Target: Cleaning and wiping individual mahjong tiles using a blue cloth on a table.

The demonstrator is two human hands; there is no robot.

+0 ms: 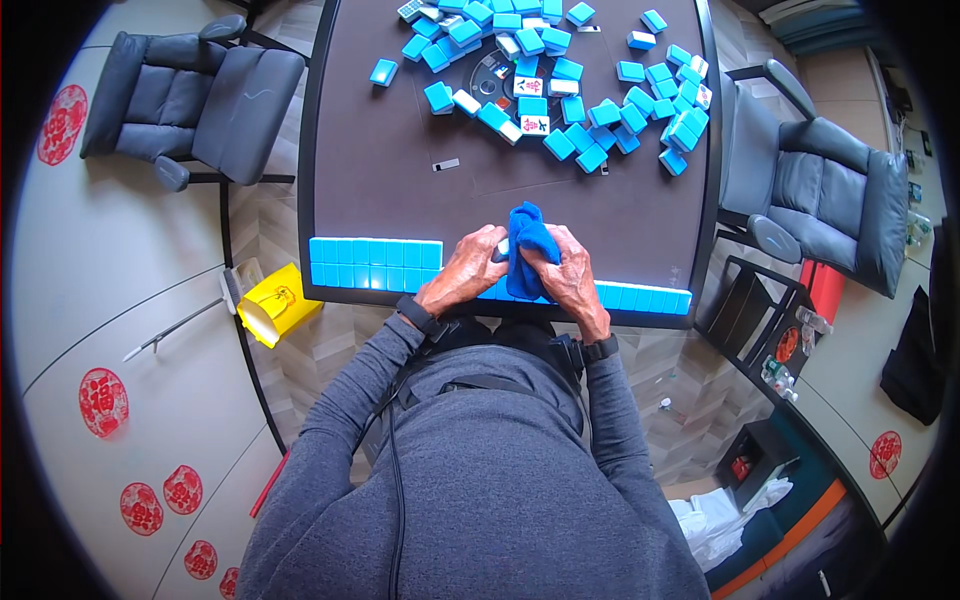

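Note:
My right hand (568, 272) grips a bunched blue cloth (530, 240) above the table's near edge. My left hand (468, 268) is closed beside the cloth, and the pale end of a mahjong tile (502, 248) shows at its fingertips, against the cloth. Most of that tile is hidden. Left of my left hand, blue-backed mahjong tiles (375, 264) lie in a neat two-row block. A line of the same tiles (645, 298) runs along the near edge, passing under my hands to the right.
Many loose tiles (600, 115) are scattered over the far side of the dark table (400, 190), around a round centre panel (492, 85). Grey armchairs stand at the left (190, 100) and right (820, 170). A yellow bin (280, 308) is on the floor at left.

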